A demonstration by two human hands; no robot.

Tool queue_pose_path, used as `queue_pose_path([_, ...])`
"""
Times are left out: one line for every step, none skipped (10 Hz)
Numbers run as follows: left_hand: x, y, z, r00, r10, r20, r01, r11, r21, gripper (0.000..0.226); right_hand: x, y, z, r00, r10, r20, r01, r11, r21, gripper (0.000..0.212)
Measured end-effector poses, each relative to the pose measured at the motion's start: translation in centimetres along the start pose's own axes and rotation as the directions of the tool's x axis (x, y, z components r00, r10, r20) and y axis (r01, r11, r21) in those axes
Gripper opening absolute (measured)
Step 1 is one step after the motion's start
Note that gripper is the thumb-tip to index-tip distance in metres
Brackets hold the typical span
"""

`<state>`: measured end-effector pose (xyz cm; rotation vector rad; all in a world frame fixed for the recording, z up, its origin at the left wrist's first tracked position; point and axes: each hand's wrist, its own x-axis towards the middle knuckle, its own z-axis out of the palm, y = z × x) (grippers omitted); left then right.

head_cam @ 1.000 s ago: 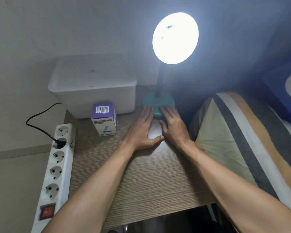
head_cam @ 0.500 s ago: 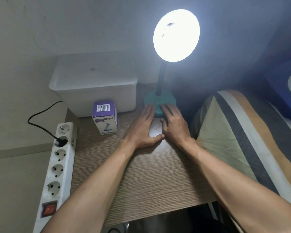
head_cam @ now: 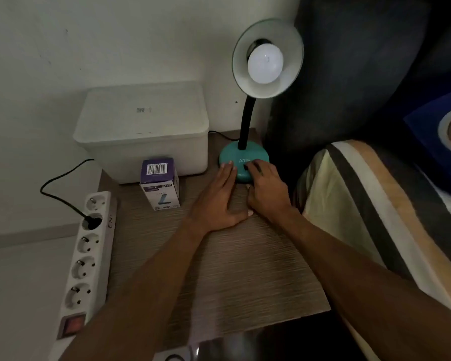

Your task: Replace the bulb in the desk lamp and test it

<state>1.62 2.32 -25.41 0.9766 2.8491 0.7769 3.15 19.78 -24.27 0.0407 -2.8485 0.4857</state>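
The desk lamp stands at the back of the wooden table [head_cam: 245, 269] on a teal round base [head_cam: 241, 157] with a black gooseneck. Its shade [head_cam: 292, 37] faces me and the white bulb [head_cam: 265, 64] inside is dark. My left hand [head_cam: 219, 201] lies flat on the table, fingertips touching the base's front left edge. My right hand [head_cam: 267, 194] rests beside it, fingers spread over the base's front, covering the spot right of the "ATN" lettering. Neither hand holds anything. A purple and white bulb box [head_cam: 160, 183] stands upright left of my hands.
A white lidded plastic bin [head_cam: 143, 131] sits behind the bulb box against the wall. A white power strip [head_cam: 89, 251] lies along the table's left edge with one black plug in it and a red switch. A striped pillow [head_cam: 375, 217] borders the table's right side.
The lamp was shining brightly in both earlier frames and is now off, leaving the scene dim. Both hands stay at the base.
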Motion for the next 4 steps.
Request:
queue_pose_path([0.1,0.0,-0.5,0.999,-0.025,0.032,0.025,1.000,-0.013,0.125,0.3,-0.4,-0.4,1.000,0.021,0.020,-0.022,0.999,0.024,0.061])
queue_pose_path([0.0,0.5,-1.2,0.989,-0.068,0.134,0.067,0.998,0.009,0.125,0.5,-0.5,-1.0,0.995,0.022,0.096,-0.026,0.999,0.043,0.065])
queue_pose_path([-0.6,2.0,-2.2,0.971,-0.171,0.168,0.172,0.985,0.005,0.125,0.5,-1.1,-2.6,0.980,0.040,0.193,-0.047,0.998,0.034,0.079])
queue_pose_path([-4.0,3.0,-2.5,0.967,-0.209,0.144,0.220,0.973,-0.066,0.120,-2.3,-1.4,-3.6,0.985,0.087,0.148,-0.094,0.995,0.042,0.083])
